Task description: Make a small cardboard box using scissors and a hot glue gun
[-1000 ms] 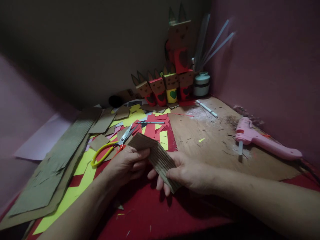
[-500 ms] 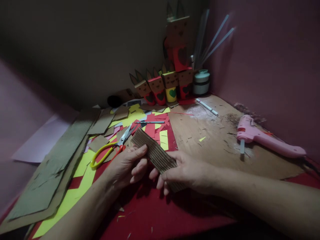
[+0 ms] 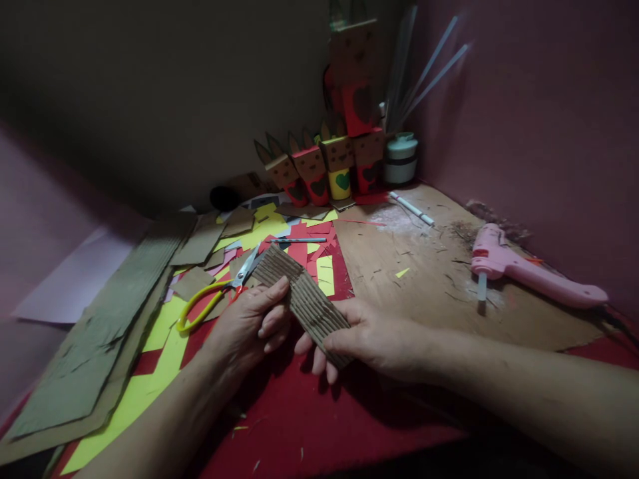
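A strip of ribbed brown corrugated cardboard slants between my hands above the red table. My right hand grips its lower end, thumb on the ribs and fingers beneath. At the strip's upper left, my left hand is closed on it, thumb along the edge and fingers curled; the part under it is hidden. Just beyond my left hand lie scissors with yellow and red handles, their blades partly open. A pencil rests on red and yellow paper scraps behind the strip.
Large cardboard sheets lie at left. On a brown board at right sit a pink glue gun and a white marker-like stick. Several cardboard figures with pointed ears and a pale green pot stand at the back.
The cardboard strip has tilted so more of its ribbed face shows, and it has shifted slightly left and up. Both hands still hold it. The whole view has moved a little.
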`<move>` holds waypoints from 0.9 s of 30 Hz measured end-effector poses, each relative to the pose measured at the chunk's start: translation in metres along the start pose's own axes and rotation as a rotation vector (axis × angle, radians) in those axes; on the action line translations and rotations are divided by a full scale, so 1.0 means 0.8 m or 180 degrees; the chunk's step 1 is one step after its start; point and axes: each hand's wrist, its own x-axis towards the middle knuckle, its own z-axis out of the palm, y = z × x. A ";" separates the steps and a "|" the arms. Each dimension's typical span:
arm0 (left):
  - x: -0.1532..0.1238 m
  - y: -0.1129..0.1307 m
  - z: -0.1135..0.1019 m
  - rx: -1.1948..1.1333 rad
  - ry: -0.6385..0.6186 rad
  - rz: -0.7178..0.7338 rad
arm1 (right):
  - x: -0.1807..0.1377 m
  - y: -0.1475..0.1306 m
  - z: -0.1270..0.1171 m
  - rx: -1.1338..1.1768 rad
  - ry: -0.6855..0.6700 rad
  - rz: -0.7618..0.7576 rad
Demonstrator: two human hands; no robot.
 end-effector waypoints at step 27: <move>0.000 -0.006 0.000 -0.0289 -0.0717 0.0529 | -0.022 0.029 0.009 -0.2668 0.0478 -0.1404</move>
